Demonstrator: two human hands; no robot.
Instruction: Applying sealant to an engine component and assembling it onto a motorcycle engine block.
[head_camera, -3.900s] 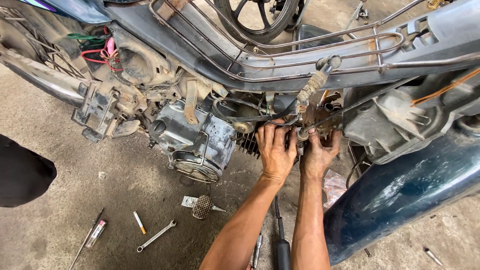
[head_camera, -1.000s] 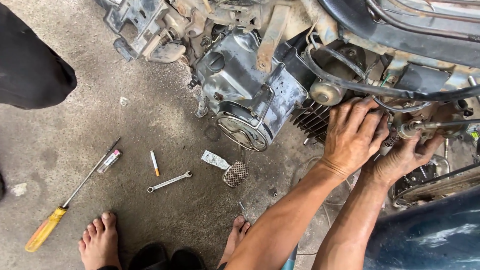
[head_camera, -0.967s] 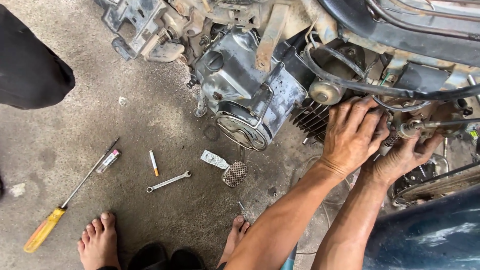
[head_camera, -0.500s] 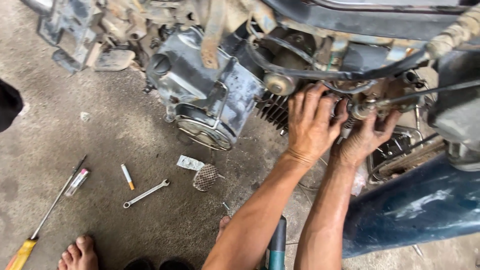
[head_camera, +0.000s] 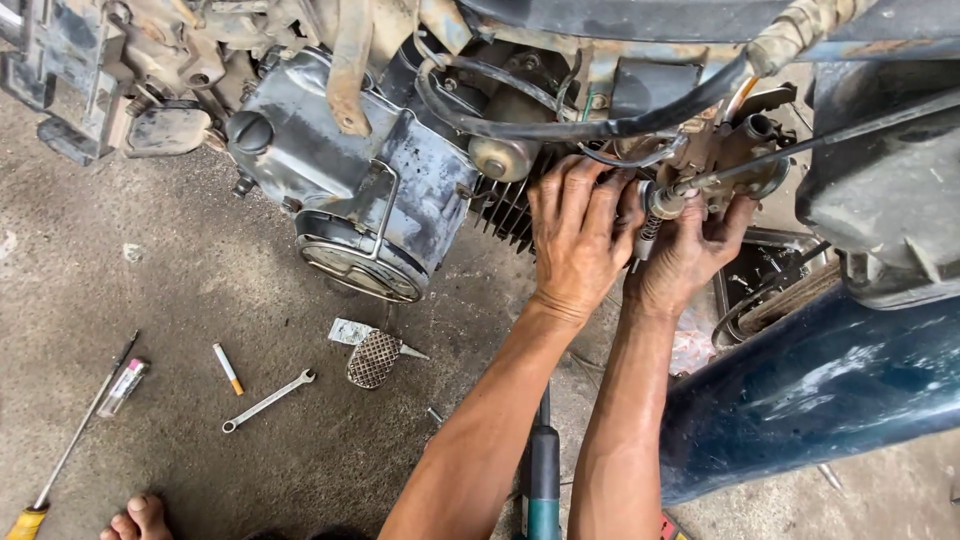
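Left hand (head_camera: 575, 235) spread flat on engine fins (head_camera: 505, 210), right hand (head_camera: 690, 250) gripping carburettor (head_camera: 720, 160), fingertips hidden behind it, screwdriver (head_camera: 60, 450) cut off at floor's lower-left corner.

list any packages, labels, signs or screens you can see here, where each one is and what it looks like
Small foil-like packet: flat on the concrete floor below the engine, beside a mesh-patterned metal piece; silvery grey, roughly rectangular, crumpled.
Crumpled plastic wrapper: on the floor just right of the right forearm, near the dark blue body panel; whitish with pink.
No signs or screens in view.
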